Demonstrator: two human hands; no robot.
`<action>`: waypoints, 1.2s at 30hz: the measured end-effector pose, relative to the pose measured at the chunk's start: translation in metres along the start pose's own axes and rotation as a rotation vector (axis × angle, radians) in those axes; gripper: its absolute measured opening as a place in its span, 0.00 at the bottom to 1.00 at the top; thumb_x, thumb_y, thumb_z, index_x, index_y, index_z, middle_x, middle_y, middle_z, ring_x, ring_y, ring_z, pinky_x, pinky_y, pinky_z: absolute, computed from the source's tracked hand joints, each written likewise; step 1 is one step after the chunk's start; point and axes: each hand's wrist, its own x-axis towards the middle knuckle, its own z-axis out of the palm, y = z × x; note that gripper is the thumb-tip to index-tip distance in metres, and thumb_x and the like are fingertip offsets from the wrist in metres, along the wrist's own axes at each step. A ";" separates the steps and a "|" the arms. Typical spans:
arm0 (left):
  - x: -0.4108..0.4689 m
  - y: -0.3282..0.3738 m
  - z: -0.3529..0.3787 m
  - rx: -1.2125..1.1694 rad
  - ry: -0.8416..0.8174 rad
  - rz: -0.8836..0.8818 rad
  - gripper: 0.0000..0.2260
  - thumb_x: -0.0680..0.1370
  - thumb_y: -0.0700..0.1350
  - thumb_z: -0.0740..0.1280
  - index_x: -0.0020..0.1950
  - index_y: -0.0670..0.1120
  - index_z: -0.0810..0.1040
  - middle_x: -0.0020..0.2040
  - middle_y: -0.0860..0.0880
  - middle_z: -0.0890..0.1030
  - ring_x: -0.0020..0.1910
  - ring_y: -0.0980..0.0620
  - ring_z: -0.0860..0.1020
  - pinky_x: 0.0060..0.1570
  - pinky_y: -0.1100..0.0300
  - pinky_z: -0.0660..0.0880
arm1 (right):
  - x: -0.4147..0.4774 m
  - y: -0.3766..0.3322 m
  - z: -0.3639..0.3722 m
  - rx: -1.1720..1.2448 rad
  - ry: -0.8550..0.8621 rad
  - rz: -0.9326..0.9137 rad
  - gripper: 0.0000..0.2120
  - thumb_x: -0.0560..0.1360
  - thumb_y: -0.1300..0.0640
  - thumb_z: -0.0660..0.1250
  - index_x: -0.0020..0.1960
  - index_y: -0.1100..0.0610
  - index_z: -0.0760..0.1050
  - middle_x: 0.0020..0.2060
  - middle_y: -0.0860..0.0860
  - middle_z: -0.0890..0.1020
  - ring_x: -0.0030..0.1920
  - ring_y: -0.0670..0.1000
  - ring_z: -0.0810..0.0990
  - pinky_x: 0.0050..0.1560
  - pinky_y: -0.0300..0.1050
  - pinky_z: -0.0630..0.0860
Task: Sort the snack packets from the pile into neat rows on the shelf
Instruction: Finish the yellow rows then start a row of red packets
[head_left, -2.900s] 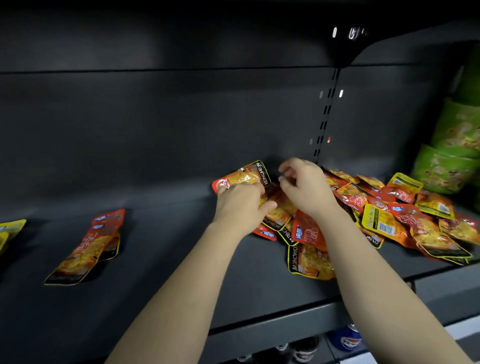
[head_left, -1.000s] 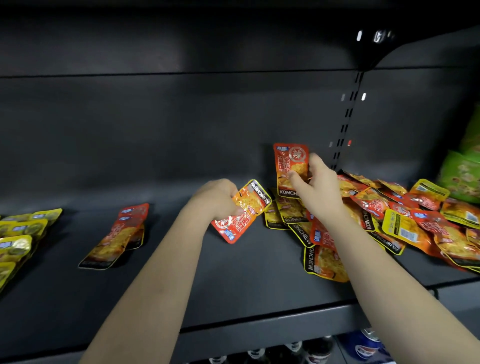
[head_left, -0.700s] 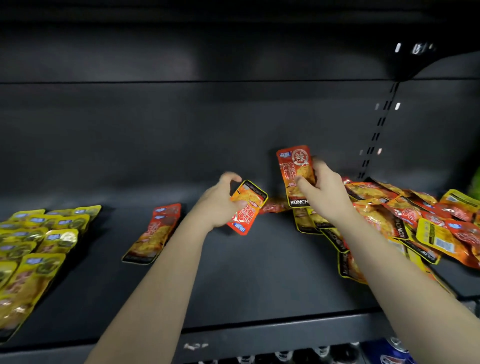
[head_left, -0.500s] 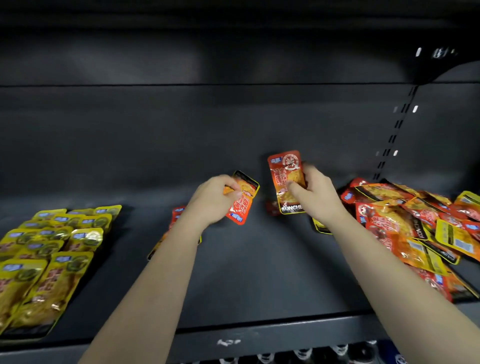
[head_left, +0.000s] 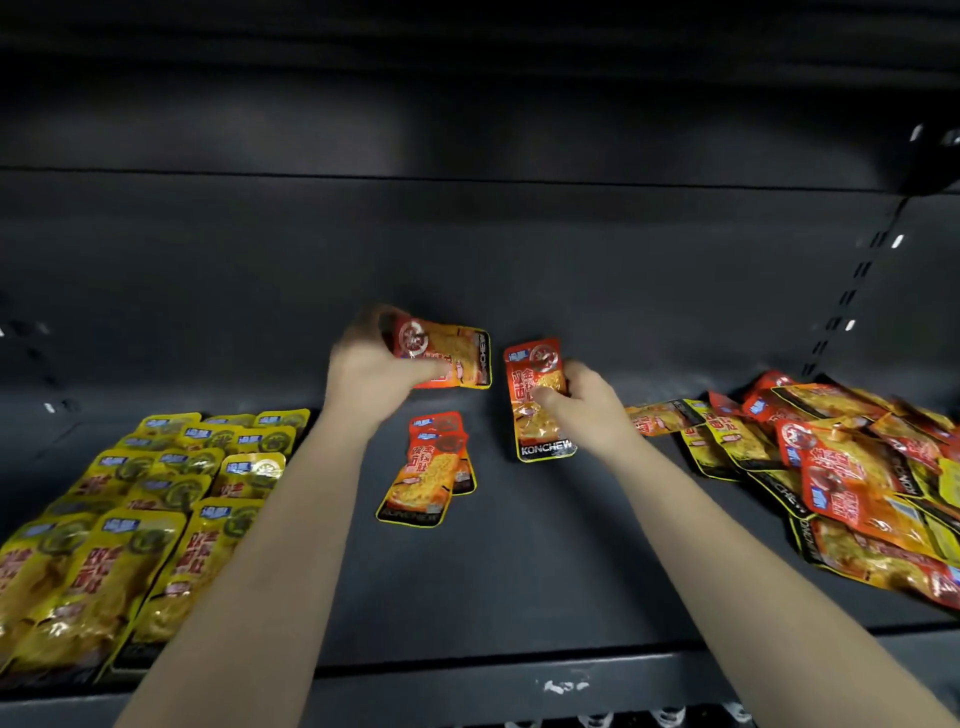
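Note:
My left hand (head_left: 376, 382) grips a red-orange snack packet (head_left: 457, 358) lying sideways in the air above the dark shelf (head_left: 545, 561). My right hand (head_left: 584, 410) holds a second red packet (head_left: 537, 410) upright, its black "KONCHEW" end down. Below and between my hands a short stack of red packets (head_left: 428, 470) lies flat on the shelf. The loose pile of red and yellow-edged packets (head_left: 841, 467) spreads over the right end of the shelf. Rows of yellow packets (head_left: 130, 525) cover the left end.
The shelf's grey front lip (head_left: 519, 680) runs along the bottom, with bottle tops (head_left: 670, 717) just showing beneath it. A slotted upright (head_left: 852, 291) stands in the back wall at the right. Another shelf board overhangs above.
Both hands have carried their red packets leftward from the pile to above the red stack. The view has swung left, bringing the yellow rows into sight. The left packet has turned sideways.

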 end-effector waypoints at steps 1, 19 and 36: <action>0.001 -0.003 -0.002 -0.044 -0.002 -0.018 0.22 0.62 0.46 0.81 0.52 0.48 0.78 0.48 0.51 0.82 0.48 0.52 0.80 0.49 0.56 0.78 | -0.001 -0.002 0.003 0.007 -0.005 0.005 0.03 0.75 0.53 0.65 0.47 0.52 0.71 0.41 0.47 0.78 0.42 0.50 0.77 0.35 0.40 0.68; 0.008 -0.039 -0.016 -0.227 0.014 -0.056 0.06 0.70 0.48 0.75 0.43 0.53 0.80 0.42 0.52 0.83 0.45 0.49 0.82 0.49 0.52 0.77 | -0.045 -0.032 0.062 0.442 -0.375 0.141 0.14 0.75 0.62 0.70 0.59 0.57 0.73 0.48 0.53 0.84 0.45 0.53 0.84 0.42 0.51 0.82; -0.002 -0.048 -0.021 0.088 -0.009 0.077 0.13 0.74 0.48 0.73 0.56 0.45 0.81 0.45 0.50 0.83 0.45 0.50 0.82 0.48 0.53 0.79 | -0.066 -0.032 0.088 0.203 -0.261 0.155 0.09 0.72 0.56 0.74 0.49 0.59 0.77 0.37 0.52 0.83 0.25 0.49 0.79 0.27 0.40 0.76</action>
